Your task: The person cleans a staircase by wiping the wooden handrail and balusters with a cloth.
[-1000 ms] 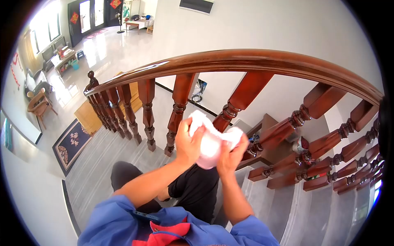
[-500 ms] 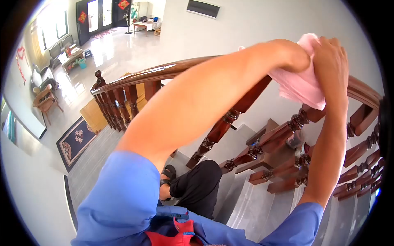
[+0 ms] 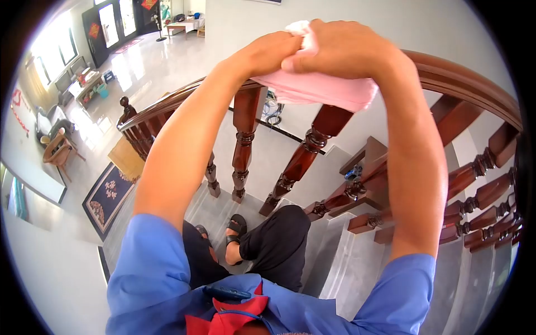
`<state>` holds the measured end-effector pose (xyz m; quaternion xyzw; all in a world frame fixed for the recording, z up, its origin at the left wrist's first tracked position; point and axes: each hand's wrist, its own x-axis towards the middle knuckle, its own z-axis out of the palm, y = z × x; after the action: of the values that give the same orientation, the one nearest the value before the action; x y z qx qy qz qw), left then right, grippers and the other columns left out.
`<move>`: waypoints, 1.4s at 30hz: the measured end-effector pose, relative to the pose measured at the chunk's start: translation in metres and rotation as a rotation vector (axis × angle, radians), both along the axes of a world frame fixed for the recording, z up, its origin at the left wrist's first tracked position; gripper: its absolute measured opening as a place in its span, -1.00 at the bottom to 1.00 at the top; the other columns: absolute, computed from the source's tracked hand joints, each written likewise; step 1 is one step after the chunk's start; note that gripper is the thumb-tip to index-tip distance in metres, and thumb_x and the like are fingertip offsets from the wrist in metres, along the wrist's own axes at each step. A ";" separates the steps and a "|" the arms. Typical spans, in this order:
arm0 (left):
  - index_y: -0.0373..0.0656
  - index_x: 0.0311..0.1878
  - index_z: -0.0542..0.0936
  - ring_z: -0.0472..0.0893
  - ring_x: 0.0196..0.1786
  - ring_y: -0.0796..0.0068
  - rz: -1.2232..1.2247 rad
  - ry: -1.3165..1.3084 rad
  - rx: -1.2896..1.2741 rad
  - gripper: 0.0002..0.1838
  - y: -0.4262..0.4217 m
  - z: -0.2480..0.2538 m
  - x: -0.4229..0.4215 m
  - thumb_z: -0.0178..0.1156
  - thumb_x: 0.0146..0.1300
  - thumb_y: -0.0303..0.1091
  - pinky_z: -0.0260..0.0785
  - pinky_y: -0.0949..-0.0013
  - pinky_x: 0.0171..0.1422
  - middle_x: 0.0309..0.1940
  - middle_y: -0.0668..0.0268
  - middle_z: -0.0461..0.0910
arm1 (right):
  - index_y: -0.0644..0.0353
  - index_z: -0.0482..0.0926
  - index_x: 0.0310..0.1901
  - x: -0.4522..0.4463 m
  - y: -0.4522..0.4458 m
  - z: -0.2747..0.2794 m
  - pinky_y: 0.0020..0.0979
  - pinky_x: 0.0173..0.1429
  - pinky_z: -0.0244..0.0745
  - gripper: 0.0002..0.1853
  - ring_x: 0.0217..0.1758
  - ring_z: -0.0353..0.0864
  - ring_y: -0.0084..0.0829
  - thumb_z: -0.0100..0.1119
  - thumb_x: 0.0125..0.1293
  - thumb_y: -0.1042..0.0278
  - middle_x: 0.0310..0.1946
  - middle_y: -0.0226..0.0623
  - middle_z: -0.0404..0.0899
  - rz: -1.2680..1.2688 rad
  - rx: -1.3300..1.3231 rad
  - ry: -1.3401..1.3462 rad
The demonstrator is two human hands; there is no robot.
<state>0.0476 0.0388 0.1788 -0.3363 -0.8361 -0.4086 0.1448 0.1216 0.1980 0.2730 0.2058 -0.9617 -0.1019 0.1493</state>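
A pink cloth (image 3: 329, 89) is draped over the dark wooden handrail (image 3: 463, 78) of a staircase, its lower edge hanging down on my side. My left hand (image 3: 271, 53) is closed on the cloth's left part, on top of the rail. Beside it my right hand (image 3: 340, 47) grips the same cloth, the thumb lying across it toward the left hand. A white bunched end of the cloth shows between the two hands. Turned balusters (image 3: 301, 156) stand under the rail below the cloth.
Grey steps (image 3: 340, 268) descend around my feet, which wear black sandals (image 3: 235, 226). A dark patterned rug (image 3: 109, 198) lies at the lower left. Beyond it are a wicker chair (image 3: 60, 149), a low table (image 3: 86, 84) and double doors (image 3: 114, 28). Cables (image 3: 272, 111) hang behind the balusters.
Both hands have slid with the pink cloth along the rail from the right toward the left. The view has shifted, and more of both legs and sandals shows.
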 end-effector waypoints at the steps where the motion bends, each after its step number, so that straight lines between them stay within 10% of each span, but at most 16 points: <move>1: -0.36 0.08 0.60 0.59 0.06 0.02 0.069 -0.018 -0.073 -0.45 -0.014 -0.007 -0.010 -0.15 0.51 -0.02 0.36 0.10 0.24 0.09 -0.10 0.65 | 0.34 0.64 0.10 -0.007 -0.010 -0.008 -0.11 0.15 0.56 -0.18 0.03 0.72 0.03 0.28 0.10 -0.35 -0.09 0.15 0.73 0.055 0.072 -0.012; 14: -0.38 -0.05 0.63 0.62 -0.01 0.09 0.208 -0.146 0.209 -0.45 -0.184 -0.157 -0.094 0.01 0.43 0.04 0.39 0.15 0.16 -0.05 -0.09 0.71 | 0.18 0.67 0.22 -0.075 -0.176 -0.138 0.22 0.28 0.54 -0.50 0.19 0.73 -0.07 0.20 0.33 0.12 0.17 -0.16 0.70 0.117 0.213 0.091; 23: -0.35 0.00 0.64 0.65 0.04 0.26 0.309 -0.083 0.318 -0.48 -0.233 -0.207 -0.112 0.00 0.47 -0.01 0.41 0.16 0.20 -0.07 0.01 0.74 | 0.15 0.65 0.29 -0.103 -0.223 -0.163 0.32 0.33 0.42 -0.27 0.28 0.63 0.11 0.45 0.13 -0.10 0.28 -0.06 0.62 0.136 0.250 -0.036; 25: -0.34 0.02 0.64 0.65 0.05 0.26 0.309 -0.083 0.298 -0.48 -0.224 -0.203 -0.111 -0.03 0.48 -0.02 0.40 0.16 0.22 -0.05 0.02 0.73 | 0.16 0.64 0.29 -0.097 -0.215 -0.153 0.31 0.36 0.40 -0.52 0.21 0.69 0.08 0.14 0.43 0.15 0.24 -0.04 0.64 0.170 0.384 -0.078; 29: -0.30 0.10 0.63 0.64 0.11 0.24 0.304 -0.114 0.288 -0.49 -0.176 -0.159 -0.080 -0.10 0.50 -0.06 0.38 0.20 0.29 0.02 0.02 0.73 | 0.13 0.70 0.20 -0.088 -0.176 -0.130 0.33 0.36 0.36 -0.51 0.16 0.72 0.05 0.16 0.39 0.00 0.14 -0.07 0.70 0.151 0.342 -0.043; 35: -0.31 -0.10 0.57 0.60 -0.03 -0.01 0.073 0.079 0.050 -0.58 -0.045 -0.048 -0.039 -0.15 0.50 -0.14 0.39 0.05 0.16 -0.09 -0.07 0.67 | 0.19 0.76 -0.16 -0.023 -0.036 -0.032 -0.15 -0.11 0.64 -0.29 -0.24 0.80 -0.15 0.29 0.13 -0.45 -0.29 -0.12 0.79 0.044 0.189 0.054; 42: 0.27 -0.11 0.82 0.74 0.03 0.15 -0.181 0.372 -0.133 -0.68 0.163 0.106 0.034 0.10 0.31 0.02 0.53 0.08 0.23 -0.06 0.20 0.79 | 0.23 0.67 0.07 0.071 0.148 0.101 -0.24 0.10 0.56 -0.38 -0.07 0.71 -0.21 0.45 0.11 -0.09 -0.07 -0.06 0.74 -0.024 0.021 0.121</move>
<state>0.0812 0.2018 0.2853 -0.4886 -0.7864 -0.2946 0.2368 0.1922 0.3459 0.3735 0.1892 -0.9523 -0.1259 0.2035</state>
